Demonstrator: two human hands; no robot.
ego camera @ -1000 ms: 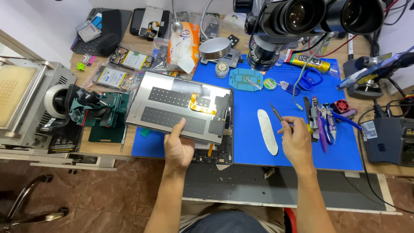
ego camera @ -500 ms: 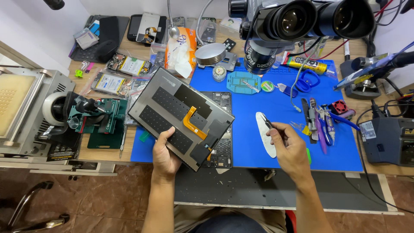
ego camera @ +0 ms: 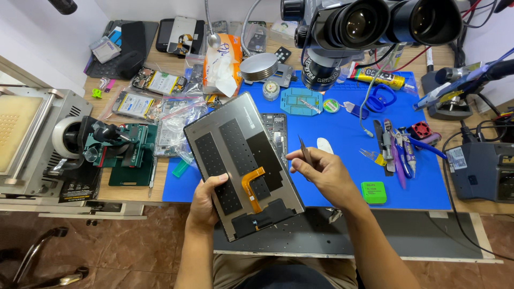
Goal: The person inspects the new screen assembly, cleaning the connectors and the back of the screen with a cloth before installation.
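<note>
Two hands (ego camera: 206, 200), grey panel (ego camera: 241, 160), tweezers (ego camera: 305, 151)

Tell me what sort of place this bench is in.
Most likely an electronics repair workbench. A stereo microscope hangs over a blue work mat, the left hand holds an opened tablet screen panel, and the right hand holds tweezers.
</note>
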